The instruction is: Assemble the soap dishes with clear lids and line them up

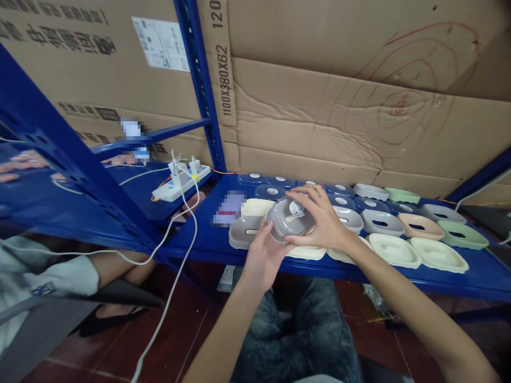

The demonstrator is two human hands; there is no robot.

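Both my hands hold a soap box [284,221] with a grey base and a clear lid bearing a round sticker, raised above the blue shelf [205,234]. My left hand [264,258] grips its near left side from below, and my right hand [322,217] wraps its right side and top. Just left of it lies a grey soap dish [238,234], with a cream dish [255,206] behind. Right of my hands sit a grey slotted dish [385,223], a peach one [422,227], a green one [463,235] and several cream trays [395,250]. Clear lids [275,182] with stickers line the back.
A power strip [179,183] with plugs stands at the shelf's left end, its white cable [175,287] hanging down in front. A blue post [80,143] rises at left, and cardboard [303,106] backs the shelf. Another person's leg [120,266] shows at left.
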